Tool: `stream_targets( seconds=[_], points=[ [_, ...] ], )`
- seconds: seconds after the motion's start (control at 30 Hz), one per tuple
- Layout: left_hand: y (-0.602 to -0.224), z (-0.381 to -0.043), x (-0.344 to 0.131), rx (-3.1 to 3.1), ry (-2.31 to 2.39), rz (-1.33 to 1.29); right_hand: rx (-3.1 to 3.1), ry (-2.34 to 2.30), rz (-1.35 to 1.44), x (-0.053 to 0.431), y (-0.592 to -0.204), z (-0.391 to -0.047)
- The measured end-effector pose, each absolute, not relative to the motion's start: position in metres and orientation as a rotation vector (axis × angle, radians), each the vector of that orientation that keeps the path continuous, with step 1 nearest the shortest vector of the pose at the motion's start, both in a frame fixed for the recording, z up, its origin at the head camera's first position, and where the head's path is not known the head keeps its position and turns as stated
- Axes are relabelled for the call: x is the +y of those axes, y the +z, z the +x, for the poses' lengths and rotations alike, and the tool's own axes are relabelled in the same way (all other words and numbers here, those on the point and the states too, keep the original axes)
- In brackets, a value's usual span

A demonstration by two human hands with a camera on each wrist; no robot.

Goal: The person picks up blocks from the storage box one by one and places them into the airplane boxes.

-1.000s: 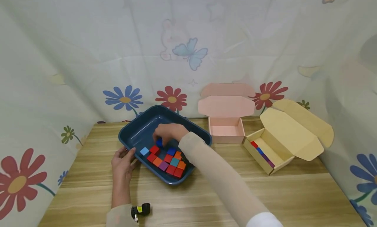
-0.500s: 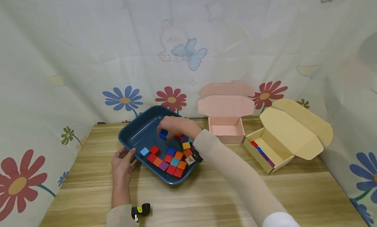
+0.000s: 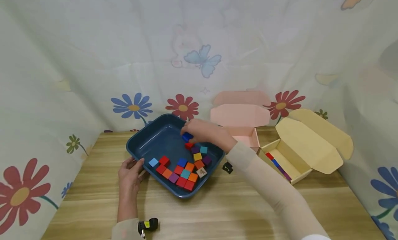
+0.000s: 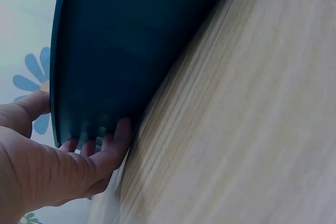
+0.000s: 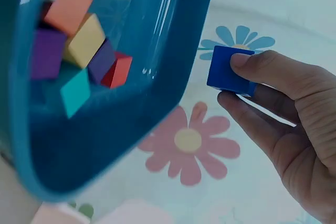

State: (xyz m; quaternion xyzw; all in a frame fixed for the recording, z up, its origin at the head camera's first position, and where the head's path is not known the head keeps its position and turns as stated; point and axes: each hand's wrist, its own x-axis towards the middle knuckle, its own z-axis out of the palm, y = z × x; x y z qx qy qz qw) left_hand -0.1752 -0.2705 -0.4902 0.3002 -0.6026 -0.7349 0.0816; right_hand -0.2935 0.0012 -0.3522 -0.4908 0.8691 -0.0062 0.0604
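A blue cube (image 5: 227, 69) is pinched between the thumb and fingers of my right hand (image 3: 206, 132), above the far right part of a dark blue basin (image 3: 146, 131). My left hand (image 3: 130, 176) grips the basin at its left corner, thumb at the rim and fingers against the outer wall, as the left wrist view shows. Several coloured cubes lie in the basin's near and right parts. Among them are a light blue cube (image 3: 153, 162), a yellow cube (image 3: 197, 156), a purple cube (image 3: 173, 178) and a wooden cube marked 4 (image 3: 201, 172).
Behind the right forearm stands an open pink box (image 3: 240, 115), partly hidden. To its right, an open yellow box (image 3: 298, 164) holds a row of red, blue and purple cubes (image 3: 277, 165) along its left wall. A small black object (image 3: 227, 167) shows beside the basin. A patterned curtain (image 3: 199, 32) hangs behind the table.
My right hand has lifted the blue cube and carried it right and away over the basin, uncovering cubes at the right. My left hand stays on the basin.
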Motion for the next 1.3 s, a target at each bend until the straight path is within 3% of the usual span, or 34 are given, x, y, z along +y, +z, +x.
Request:
stream_targets(
  seconds=[0.63,1.0,1.3],
  points=[
    [-0.492,-0.174,-0.272,-1.768,-2.223,0.854,2.773,-0.075,-1.421,0.123,-0.356,-0.283],
    [-0.493,-0.174,-0.27,-1.78,-2.224,0.833,2.793,-0.058,-1.189,0.19,-0.363,-0.279],
    [-0.491,-0.171,-0.271,-1.79,-2.198,0.832,2.79,-0.04,-1.249,0.248,-0.372,-0.277]
  ],
)
